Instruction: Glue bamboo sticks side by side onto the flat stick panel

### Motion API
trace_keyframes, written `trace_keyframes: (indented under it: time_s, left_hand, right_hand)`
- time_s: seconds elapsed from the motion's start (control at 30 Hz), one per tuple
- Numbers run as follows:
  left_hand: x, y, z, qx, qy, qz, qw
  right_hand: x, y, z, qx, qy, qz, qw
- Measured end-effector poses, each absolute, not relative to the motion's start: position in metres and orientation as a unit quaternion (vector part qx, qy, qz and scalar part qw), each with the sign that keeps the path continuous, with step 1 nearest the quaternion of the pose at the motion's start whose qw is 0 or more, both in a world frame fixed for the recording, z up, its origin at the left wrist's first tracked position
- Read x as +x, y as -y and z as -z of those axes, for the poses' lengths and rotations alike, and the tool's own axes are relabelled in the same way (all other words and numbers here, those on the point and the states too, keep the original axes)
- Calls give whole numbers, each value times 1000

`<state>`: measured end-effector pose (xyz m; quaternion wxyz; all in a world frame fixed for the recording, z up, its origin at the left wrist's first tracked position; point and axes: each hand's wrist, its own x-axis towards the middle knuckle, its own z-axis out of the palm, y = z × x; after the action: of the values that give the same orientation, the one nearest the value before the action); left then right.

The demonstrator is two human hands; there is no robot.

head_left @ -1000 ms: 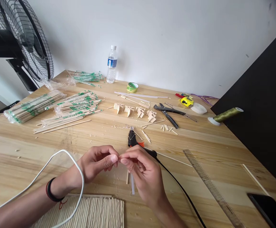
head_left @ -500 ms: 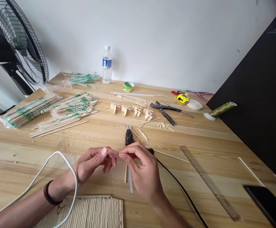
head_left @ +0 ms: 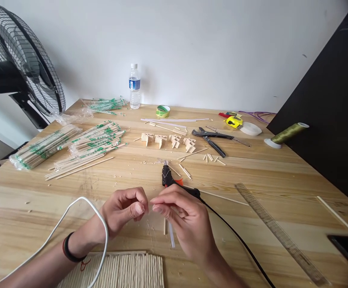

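My left hand point(head_left: 126, 210) is closed, its thumb pressed toward the curled index finger. Facing it across a small gap, my right hand point(head_left: 184, 216) makes a pinch with thumb and fingertips. Whatever either hand holds, if anything, is too small to make out. Just beyond the right hand lies a black glue gun point(head_left: 167, 176) with an orange trigger, partly hidden by that hand. A clear glue stick point(head_left: 172, 236) pokes out from under my right hand. Below my left hand lies a panel of wooden sticks laid side by side point(head_left: 126, 270).
Small stick-built pieces point(head_left: 174, 141) stand beyond the glue gun, near pliers point(head_left: 208, 141). Packaged sticks point(head_left: 48, 146) lie left. A ruler point(head_left: 279, 232), yellow tape measure point(head_left: 234, 121) and thread spool point(head_left: 291, 135) are right. A white cable point(head_left: 61, 224) loops over my left forearm; a bottle point(head_left: 135, 90) stands behind.
My hands, which were touching at the fingertips, have drawn slightly apart. The left fingers have curled in more. The whole view has shifted a little.
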<state>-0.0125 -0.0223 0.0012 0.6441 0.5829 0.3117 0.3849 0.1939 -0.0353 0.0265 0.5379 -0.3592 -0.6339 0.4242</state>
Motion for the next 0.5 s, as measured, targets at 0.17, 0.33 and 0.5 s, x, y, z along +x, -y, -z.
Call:
trace_keyframes:
  time_s: [0.17, 0.33, 0.5]
  left_hand:
    - [-8, 23, -10, 592, -303, -383, 641]
    - [-6, 20, -12, 596, -274, -423, 625]
    - [-10, 19, -8, 618, -255, -451, 591]
  right_hand:
    - [190, 37, -28, -323, 648, -443, 528]
    - [192, 34, -27, -334, 635, -457, 526]
    - [193, 34, -27, -358, 600, -490, 521]
